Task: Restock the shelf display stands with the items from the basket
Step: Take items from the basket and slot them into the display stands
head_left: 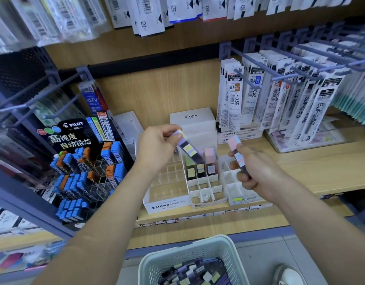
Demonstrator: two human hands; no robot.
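Pinching the purple-and-yellow striped pack (190, 150) by its top end, your left hand (157, 149) has its grip curled round it, thumb on the near face. The pack slants down toward the white divided stand (202, 190).

Agreed. Your right hand (257, 173) holds a second one, the pink-and-blue striped pack (237, 153), with the grip wrapped round its lower half and the top end sticking up. You hold the two packs apart, one on each side of the stand's back row.

In that back row you have a few upright packs (200, 169). The cells nearer you show their white dividers.

Just left of it sits the clear MONO graph MG tray (167, 203), and just right of it a second white stand (232, 187). All three rest on the wooden shelf (311, 161).

Your basket (187, 250) is on the floor below your forearms. It is pale with slotted walls, and more striped packs (198, 273) are heaped in it.

Farther out, the Pilot lead display (85, 161) is at your left and the white Pilot box (193, 119) stands behind the stands. Refill packets (239, 95) hang on pegs at your right, and a shoe (288, 274) shows beside the basket.
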